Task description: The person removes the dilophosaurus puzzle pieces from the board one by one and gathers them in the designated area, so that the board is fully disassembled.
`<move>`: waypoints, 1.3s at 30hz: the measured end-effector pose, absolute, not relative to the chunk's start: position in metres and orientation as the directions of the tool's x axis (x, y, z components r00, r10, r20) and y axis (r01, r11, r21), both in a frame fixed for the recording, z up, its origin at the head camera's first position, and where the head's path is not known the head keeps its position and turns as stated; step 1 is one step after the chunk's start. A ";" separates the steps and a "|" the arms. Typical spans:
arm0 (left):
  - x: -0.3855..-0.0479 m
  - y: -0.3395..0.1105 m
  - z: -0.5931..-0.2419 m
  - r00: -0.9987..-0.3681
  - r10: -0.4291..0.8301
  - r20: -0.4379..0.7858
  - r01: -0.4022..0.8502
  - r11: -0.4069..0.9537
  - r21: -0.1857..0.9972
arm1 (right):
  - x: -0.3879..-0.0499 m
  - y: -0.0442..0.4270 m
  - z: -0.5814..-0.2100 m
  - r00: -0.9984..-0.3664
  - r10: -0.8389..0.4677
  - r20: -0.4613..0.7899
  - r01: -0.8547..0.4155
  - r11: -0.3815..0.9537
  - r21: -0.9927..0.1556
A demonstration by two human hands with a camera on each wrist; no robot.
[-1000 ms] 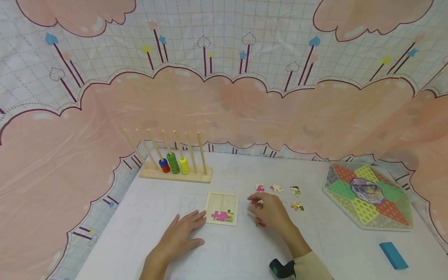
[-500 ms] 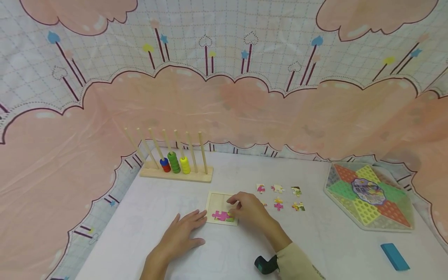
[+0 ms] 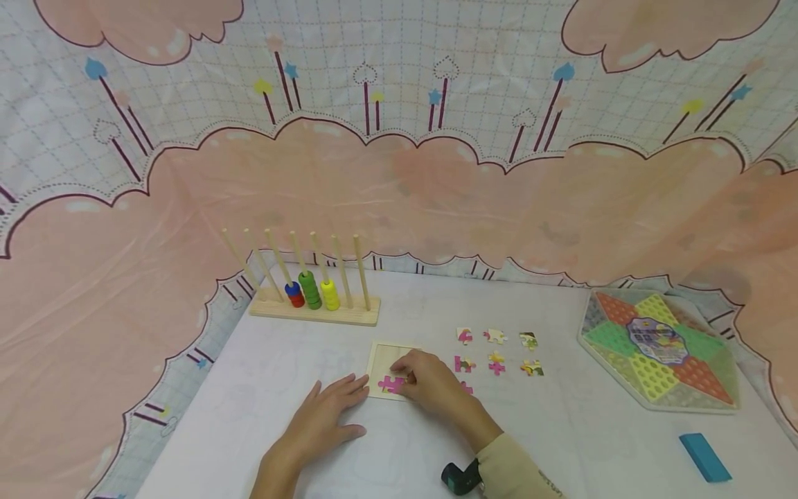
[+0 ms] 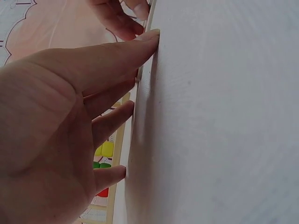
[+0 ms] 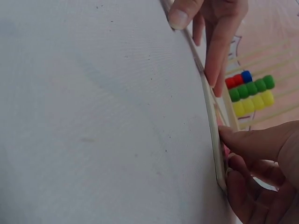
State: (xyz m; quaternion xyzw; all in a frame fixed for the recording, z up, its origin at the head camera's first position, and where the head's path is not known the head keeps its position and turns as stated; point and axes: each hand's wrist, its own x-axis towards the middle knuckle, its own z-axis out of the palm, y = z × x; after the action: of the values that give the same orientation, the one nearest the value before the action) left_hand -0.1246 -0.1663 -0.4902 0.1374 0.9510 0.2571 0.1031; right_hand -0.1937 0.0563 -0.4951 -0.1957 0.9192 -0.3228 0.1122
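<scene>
A small wooden puzzle tray [image 3: 373,367] lies mid-table, with a pink puzzle piece [image 3: 388,384] in its lower left. My left hand [image 3: 324,419] lies flat with straight fingers, its fingertips at the tray's left edge. Over the tray's lower right, my right hand [image 3: 433,384] has thumb and fingers curled at a puzzle piece, which they mostly hide. Pink shows between them in the right wrist view, beside the tray's rim [image 5: 216,154]. Several loose puzzle pieces [image 3: 496,363] lie in rows right of the tray; my right hand partly covers the nearest one.
A wooden bead rack [image 3: 312,313] with upright pegs and blue, red, green and yellow beads stands at the back left. To the right lie a hexagonal game board [image 3: 661,353] and a blue block [image 3: 704,457]. A patterned cloth [image 3: 399,187] hangs behind the table.
My right hand has moved left from above the loose pieces to the tray's lower right and come down on it. My left hand has stayed at the tray's left edge.
</scene>
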 end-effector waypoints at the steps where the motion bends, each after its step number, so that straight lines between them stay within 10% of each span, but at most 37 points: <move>1: -0.125 -0.166 -0.490 -0.941 0.313 -0.125 0.208 0.831 0.516 | -0.193 0.056 -0.496 -0.898 -0.434 -0.075 -0.292 0.714 -0.636; 39: -0.125 -0.165 -0.492 -0.945 0.300 -0.131 0.195 0.837 0.512 | -0.187 0.051 -0.494 -0.913 -0.396 -0.097 -0.256 0.743 -0.618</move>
State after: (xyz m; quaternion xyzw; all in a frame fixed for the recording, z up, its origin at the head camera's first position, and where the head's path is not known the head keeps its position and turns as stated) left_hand -0.1254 -0.1653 -0.4918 0.1297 0.9528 0.2543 0.1035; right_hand -0.1868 0.0505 -0.4939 -0.1759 0.9268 -0.3124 0.1118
